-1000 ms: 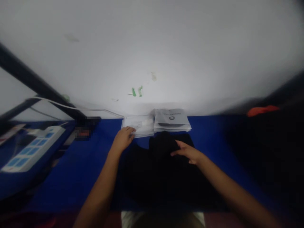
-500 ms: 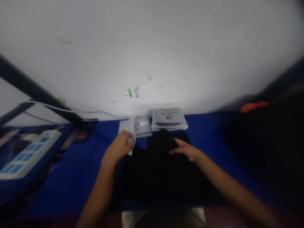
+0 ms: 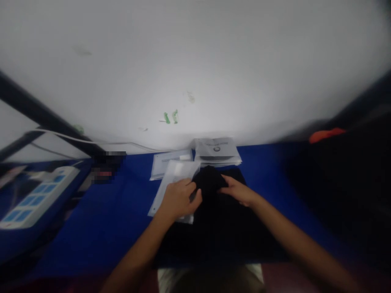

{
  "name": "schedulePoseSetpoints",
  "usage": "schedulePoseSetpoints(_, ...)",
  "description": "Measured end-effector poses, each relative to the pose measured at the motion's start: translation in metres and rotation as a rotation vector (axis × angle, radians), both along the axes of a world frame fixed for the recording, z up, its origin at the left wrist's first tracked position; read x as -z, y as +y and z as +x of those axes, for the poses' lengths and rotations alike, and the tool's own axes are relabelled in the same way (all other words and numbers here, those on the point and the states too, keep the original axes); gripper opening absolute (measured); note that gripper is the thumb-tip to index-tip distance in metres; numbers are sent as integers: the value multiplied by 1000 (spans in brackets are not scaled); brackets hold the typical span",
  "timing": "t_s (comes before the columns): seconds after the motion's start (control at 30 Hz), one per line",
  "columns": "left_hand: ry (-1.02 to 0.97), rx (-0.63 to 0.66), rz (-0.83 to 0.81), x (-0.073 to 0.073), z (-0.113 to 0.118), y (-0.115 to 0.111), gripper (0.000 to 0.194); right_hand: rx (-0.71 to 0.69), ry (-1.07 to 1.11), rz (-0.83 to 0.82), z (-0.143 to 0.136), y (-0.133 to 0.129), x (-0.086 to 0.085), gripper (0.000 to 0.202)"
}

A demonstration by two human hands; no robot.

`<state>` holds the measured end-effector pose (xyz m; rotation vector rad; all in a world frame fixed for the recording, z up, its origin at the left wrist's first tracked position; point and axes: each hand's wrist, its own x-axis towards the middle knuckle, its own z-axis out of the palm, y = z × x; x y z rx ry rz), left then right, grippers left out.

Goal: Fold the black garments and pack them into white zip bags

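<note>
Left hand curls over a clear plastic bag lying partly on black cloth, pinch or mere contact can't be told; right hand pinches a raised fold, thumb and forefinger. Light hold probably best, bag edge kept uncreased. Film slick, flat, rectangular; cloth matt, soft, rounded where bunched, on blue tabletop.

Beyond the hand rises a dimly lit pale wall, scuffed and marked green; beneath it spreads a blue table.
</note>
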<state>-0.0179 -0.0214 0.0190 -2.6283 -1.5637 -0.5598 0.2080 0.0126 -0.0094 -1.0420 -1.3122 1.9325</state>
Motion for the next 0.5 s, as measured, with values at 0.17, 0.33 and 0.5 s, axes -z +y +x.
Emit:
schedulePoseSetpoints(0.17, 5, 100, 54, 14, 10, 0, 34, -72, -47, -57, -1, -7, -3, 51)
schedulePoseSetpoints(0.33, -106, 275, 89, 18, 15, -4, 36, -42, 0, -252, -6, -14, 0, 42)
schedulePoseSetpoints(0.5, -104, 420, -25, 19, 16, -9, 31, 0, 48, -222, -13, -16, 7, 36)
